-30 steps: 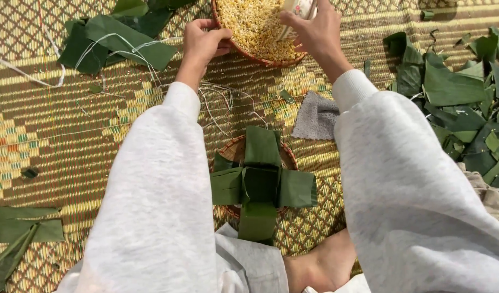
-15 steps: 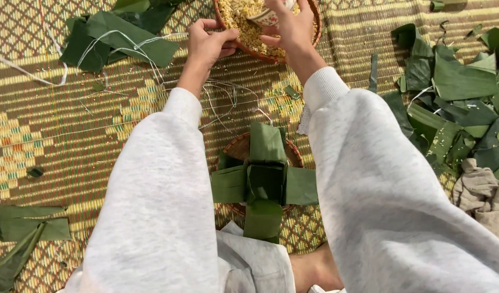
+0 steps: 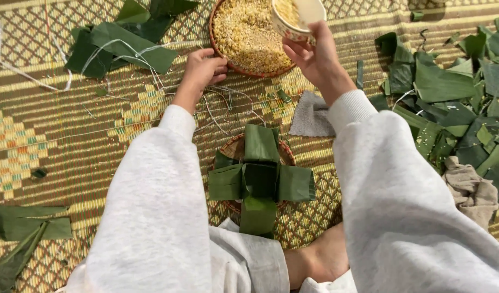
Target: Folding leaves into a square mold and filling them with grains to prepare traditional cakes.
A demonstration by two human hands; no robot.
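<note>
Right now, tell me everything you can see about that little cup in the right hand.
The small cup is a round, cream-coloured bowl-like cup with a faint patterned band on its outer wall, seemingly ceramic. The right hand grips it from below and the side, holding it tilted above the right edge of the round woven tray of pale yellow grain. It holds some of that same grain. Its top edge is cut off by the frame. The left hand does not touch it.

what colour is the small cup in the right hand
Cream, with a reddish patterned band on the outside of the cup, held by the right hand; head view.
</note>
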